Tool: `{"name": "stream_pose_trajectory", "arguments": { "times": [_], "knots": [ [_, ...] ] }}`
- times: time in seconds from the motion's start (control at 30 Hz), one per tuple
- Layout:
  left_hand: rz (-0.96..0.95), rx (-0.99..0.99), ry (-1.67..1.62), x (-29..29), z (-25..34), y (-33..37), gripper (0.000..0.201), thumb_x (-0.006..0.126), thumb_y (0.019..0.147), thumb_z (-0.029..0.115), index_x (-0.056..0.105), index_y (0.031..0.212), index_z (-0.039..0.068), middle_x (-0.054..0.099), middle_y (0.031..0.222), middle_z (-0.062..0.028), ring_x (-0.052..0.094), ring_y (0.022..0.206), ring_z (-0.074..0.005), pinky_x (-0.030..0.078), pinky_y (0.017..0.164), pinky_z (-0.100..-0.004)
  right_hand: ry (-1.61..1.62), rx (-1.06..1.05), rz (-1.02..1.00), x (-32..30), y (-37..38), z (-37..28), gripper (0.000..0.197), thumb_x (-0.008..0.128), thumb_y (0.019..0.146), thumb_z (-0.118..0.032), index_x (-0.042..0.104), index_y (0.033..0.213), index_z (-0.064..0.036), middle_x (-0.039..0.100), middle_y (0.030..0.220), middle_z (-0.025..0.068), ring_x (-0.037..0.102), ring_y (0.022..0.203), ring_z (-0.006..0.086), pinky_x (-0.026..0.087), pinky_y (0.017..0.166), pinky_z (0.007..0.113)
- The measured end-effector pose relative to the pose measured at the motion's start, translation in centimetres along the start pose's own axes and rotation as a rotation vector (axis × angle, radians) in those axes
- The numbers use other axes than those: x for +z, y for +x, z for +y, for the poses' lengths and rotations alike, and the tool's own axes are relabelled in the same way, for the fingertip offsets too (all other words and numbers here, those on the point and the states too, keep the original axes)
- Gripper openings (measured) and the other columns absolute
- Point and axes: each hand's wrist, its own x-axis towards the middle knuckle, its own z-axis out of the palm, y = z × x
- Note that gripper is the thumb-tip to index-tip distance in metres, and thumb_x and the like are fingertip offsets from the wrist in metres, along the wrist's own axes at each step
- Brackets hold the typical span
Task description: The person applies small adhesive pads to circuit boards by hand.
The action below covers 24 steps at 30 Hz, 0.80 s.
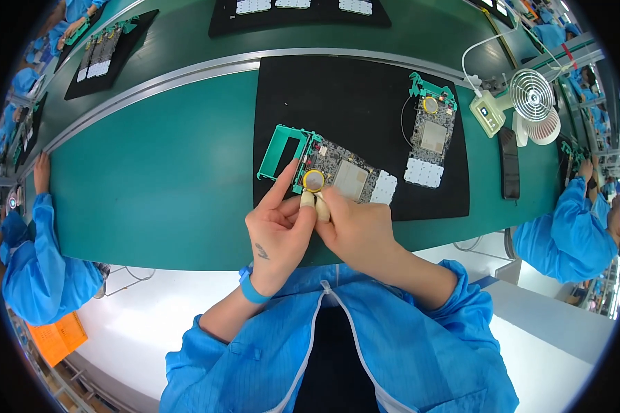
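A circuit board [337, 160] with a green plastic frame [277, 153] at its left end lies tilted on a black mat. A round coin cell [313, 180] with a yellow rim sits on the board near its front edge. My left hand [280, 224] is closed at that edge, its index finger stretched along the frame. Beside it, my right hand [358, 220] pinches close to the coin cell, fingers on the board's front edge. Pale finger cots cover the meeting fingertips. Whether anything small is between them is hidden.
Another board [430, 134] with a green frame lies on the mat [337, 89], at right. Beyond it are a small white fan [530, 96] and a black phone [509, 164]. More boards rest on mats across a metal rail [186, 74]. Co-workers in blue sit at both sides.
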Motion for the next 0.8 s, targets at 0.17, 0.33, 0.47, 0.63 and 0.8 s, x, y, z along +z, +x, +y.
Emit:
{"name": "stream_pose_trajectory", "arguments": {
  "times": [0.17,0.33,0.47,0.63,0.8],
  "knots": [
    [0.032,0.017,-0.017,0.1,-0.4,0.0,0.054,0.05,0.082,-0.007,0.038,0.135,-0.001,0.067,0.091,-0.013,0.062,0.08,-0.0102,0.051,0.072,-0.0217,0.124,0.068,0.008,0.1,0.1,0.5,0.024,0.065,0.077,-0.018,0.049,0.092,-0.0076,0.056,0.059,0.0056,0.059,0.048,0.0208,0.041,0.04,0.031],
    [0.009,0.048,0.057,0.0,-0.2,0.1,0.053,0.05,0.083,-0.005,0.039,0.134,-0.001,0.067,0.089,-0.0117,0.063,0.079,-0.0095,0.051,0.071,-0.0213,-0.031,0.004,0.044,0.0,0.2,-0.2,0.024,0.064,0.079,-0.019,0.048,0.093,-0.007,0.057,0.06,0.0062,0.059,0.048,0.0206,0.042,0.041,0.031],
    [0.022,0.062,0.104,-0.2,-0.7,0.3,0.052,0.052,0.084,-0.004,0.038,0.134,-0.001,0.067,0.088,-0.0115,0.063,0.077,-0.0101,0.052,0.07,-0.0213,0.17,0.137,-0.093,-0.9,0.7,0.5,0.023,0.06,0.081,-0.015,0.048,0.099,-0.0058,0.06,0.063,0.0095,0.061,0.053,0.0265,0.046,0.045,0.034],
    [0.025,0.01,-0.069,0.3,-0.7,0.6,0.051,0.051,0.085,-0.006,0.038,0.134,-0.002,0.067,0.089,-0.014,0.065,0.08,-0.0127,0.053,0.074,-0.0238,0.354,0.03,0.131,-1.5,-0.4,1.7,0.031,0.058,0.077,-0.003,0.05,0.108,-0.0026,0.062,0.088,0.0138,0.063,0.073,0.0315,0.05,0.061,0.038],
    [0.021,0.06,-0.009,0.6,-0.6,0.9,0.051,0.05,0.085,-0.007,0.036,0.134,-0.003,0.067,0.093,-0.0159,0.065,0.083,-0.0163,0.054,0.077,-0.0269,-0.031,-0.148,0.124,-2.0,-0.1,1.9,0.038,0.068,0.065,-0.005,0.059,0.102,-0.0048,0.059,0.094,0.0059,0.058,0.076,0.0205,0.045,0.065,0.032]
  ]
}}
